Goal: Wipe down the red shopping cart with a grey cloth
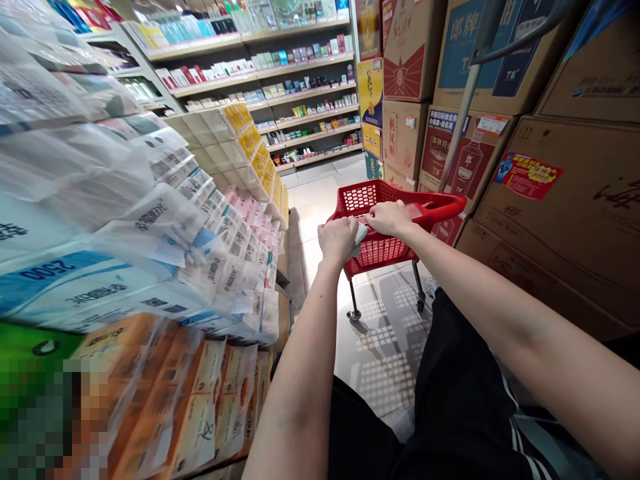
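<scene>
My left hand (339, 240) and my right hand (390, 217) both close over the near rim of a red plastic shopping trolley basket (377, 250), which has a mesh-patterned body. A crumpled white tissue or cloth (359, 239) shows between my hands, pressed against the rim beside my left hand. The long red handle (443, 207) extends to the right of my right hand. Two thin metal legs with small castors (354, 315) carry the basket on the floor. Its inside is partly hidden behind my hands.
Plastic-wrapped tissue packs (150, 227) are stacked high along the left. Large cardboard cartons (550, 213) are piled on the right. Shelves of small boxed goods (260, 87) stand ahead, beyond a narrow tiled aisle (320, 207).
</scene>
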### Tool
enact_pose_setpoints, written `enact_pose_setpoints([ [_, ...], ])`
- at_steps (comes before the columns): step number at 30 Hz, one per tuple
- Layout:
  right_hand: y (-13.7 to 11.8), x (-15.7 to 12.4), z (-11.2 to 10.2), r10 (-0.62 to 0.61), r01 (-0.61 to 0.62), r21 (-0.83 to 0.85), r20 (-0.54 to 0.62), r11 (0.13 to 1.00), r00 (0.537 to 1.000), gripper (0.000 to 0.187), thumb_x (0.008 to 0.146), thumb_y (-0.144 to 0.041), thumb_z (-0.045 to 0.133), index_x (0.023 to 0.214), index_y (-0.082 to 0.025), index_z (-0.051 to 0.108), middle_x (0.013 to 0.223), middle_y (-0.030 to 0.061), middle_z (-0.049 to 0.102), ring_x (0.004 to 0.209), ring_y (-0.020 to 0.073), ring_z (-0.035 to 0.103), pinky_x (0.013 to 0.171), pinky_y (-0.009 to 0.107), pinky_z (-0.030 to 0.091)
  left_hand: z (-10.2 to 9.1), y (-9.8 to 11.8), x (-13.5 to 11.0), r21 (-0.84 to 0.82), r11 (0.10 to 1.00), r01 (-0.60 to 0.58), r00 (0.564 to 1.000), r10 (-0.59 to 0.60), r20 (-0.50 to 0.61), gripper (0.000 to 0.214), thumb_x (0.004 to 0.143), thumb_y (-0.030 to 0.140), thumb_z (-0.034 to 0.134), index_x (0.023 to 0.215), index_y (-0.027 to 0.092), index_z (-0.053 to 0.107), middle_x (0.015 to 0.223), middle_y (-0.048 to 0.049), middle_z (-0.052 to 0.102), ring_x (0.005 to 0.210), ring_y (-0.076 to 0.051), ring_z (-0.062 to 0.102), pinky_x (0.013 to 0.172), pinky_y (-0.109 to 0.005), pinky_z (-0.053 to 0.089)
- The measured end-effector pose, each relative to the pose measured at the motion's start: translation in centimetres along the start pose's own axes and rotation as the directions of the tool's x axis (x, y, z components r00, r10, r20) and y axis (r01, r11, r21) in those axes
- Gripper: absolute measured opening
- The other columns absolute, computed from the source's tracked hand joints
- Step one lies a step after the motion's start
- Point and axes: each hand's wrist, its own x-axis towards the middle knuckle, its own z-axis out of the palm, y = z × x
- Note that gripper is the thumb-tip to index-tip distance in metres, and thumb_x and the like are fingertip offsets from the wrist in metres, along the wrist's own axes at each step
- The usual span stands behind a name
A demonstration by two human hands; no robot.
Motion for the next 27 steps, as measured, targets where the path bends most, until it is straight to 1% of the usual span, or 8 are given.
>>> enact_pose_setpoints([
  [3, 0.5, 0.0, -0.1, -0.018, 0.018, -0.009, 0.000, 1.000, 1.000, 0.043, 0.088, -0.040, 0.031, 0.087, -0.018, 0.069, 0.100, 0.0120, 0.068, 0.097, 0.0263, 0.057, 0.089, 0.041, 0.027, 0.3, -0.6, -0.8, -0.153, 0.988, -0.005, 0.996, -0.009, -0.092, 0.048, 0.093, 0.039, 0.026, 0.073, 0.017, 0.063, 0.075, -0.0095, 0.066, 0.081, -0.021, 0.060, 0.085, -0.038, 0.038],
  [6, 0.6, 0.1, -0.1, -0.013, 0.013, -0.023, 0.004, 1.000, 1.000, 0.045, 0.089, -0.040, 0.030, 0.088, -0.018, 0.069, 0.102, 0.0123, 0.068, 0.097, 0.0268, 0.057, 0.089, 0.041, 0.027, 1.3, -1.3, -3.2, -0.299, 0.948, -0.110, 0.973, 0.042, -0.225, 0.041, 0.094, 0.040, 0.028, 0.096, 0.019, 0.063, 0.100, -0.0101, 0.065, 0.106, -0.021, 0.055, 0.098, -0.039, 0.035],
  [9, 0.4, 0.1, -0.1, -0.005, 0.005, -0.033, 0.004, 0.999, 1.000, 0.044, 0.089, -0.039, 0.030, 0.091, -0.018, 0.069, 0.102, 0.0122, 0.068, 0.097, 0.0266, 0.057, 0.089, 0.041, 0.027, 2.5, -1.6, -5.8, -0.332, 0.918, -0.216, 0.947, 0.114, -0.301, 0.039, 0.094, 0.037, 0.032, 0.125, 0.021, 0.049, 0.133, -0.0082, 0.048, 0.136, -0.020, 0.027, 0.111, -0.042, 0.024],
  [11, 0.4, 0.0, -0.1, -0.002, 0.002, -0.037, -0.005, 0.999, 1.000, 0.042, 0.089, -0.038, 0.031, 0.092, -0.018, 0.068, 0.102, 0.0121, 0.068, 0.097, 0.0262, 0.057, 0.090, 0.041, 0.027, 3.1, -1.5, -6.6, -0.329, 0.917, -0.227, 0.940, 0.118, -0.321, 0.041, 0.094, 0.035, 0.031, 0.131, 0.021, 0.043, 0.141, -0.0072, 0.040, 0.141, -0.020, 0.011, 0.114, -0.044, 0.018],
  [13, 0.4, -0.2, -0.1, -0.005, 0.005, -0.035, -0.007, 0.999, 1.000, 0.042, 0.089, -0.038, 0.032, 0.091, -0.018, 0.068, 0.102, 0.0119, 0.068, 0.096, 0.0258, 0.057, 0.091, 0.041, 0.027, 3.1, -1.3, -6.5, -0.350, 0.914, -0.207, 0.943, 0.090, -0.322, 0.040, 0.095, 0.033, 0.030, 0.129, 0.020, 0.046, 0.141, -0.0071, 0.040, 0.141, -0.019, 0.010, 0.115, -0.044, 0.016],
  [18, 0.4, -0.3, -0.3, -0.013, 0.014, -0.031, 0.018, 0.999, 1.000, 0.045, 0.090, -0.039, 0.029, 0.088, -0.017, 0.069, 0.102, 0.0119, 0.068, 0.096, 0.0258, 0.057, 0.092, 0.042, 0.027, 2.2, -1.1, -4.2, -0.577, 0.815, -0.050, 0.928, -0.175, -0.328, 0.042, 0.095, 0.038, 0.026, 0.123, 0.019, 0.051, 0.135, -0.0080, 0.047, 0.137, -0.018, 0.026, 0.114, -0.036, 0.021],
  [23, 0.2, -0.3, -0.6, 0.008, -0.007, -0.034, 0.027, 0.999, 1.000, 0.047, 0.091, -0.040, 0.028, 0.090, -0.016, 0.068, 0.103, 0.0129, 0.067, 0.097, 0.0263, 0.056, 0.092, 0.041, 0.027, 3.1, -1.6, -3.9, -0.800, 0.570, 0.189, 0.838, -0.518, -0.172, 0.050, 0.094, 0.047, 0.021, 0.123, 0.017, 0.049, 0.125, -0.0109, 0.055, 0.123, -0.021, 0.045, 0.103, -0.034, 0.034],
  [27, 0.6, -0.6, -0.6, 0.009, -0.008, -0.031, 0.022, 0.999, 1.000, 0.046, 0.090, -0.040, 0.029, 0.088, -0.017, 0.068, 0.101, 0.0128, 0.068, 0.096, 0.0261, 0.057, 0.092, 0.041, 0.027, 3.7, -1.3, -4.1, -0.840, 0.495, 0.220, 0.812, -0.570, -0.123, 0.054, 0.093, 0.050, 0.017, 0.124, 0.017, 0.048, 0.122, -0.0101, 0.057, 0.115, -0.020, 0.051, 0.097, -0.031, 0.039],
])
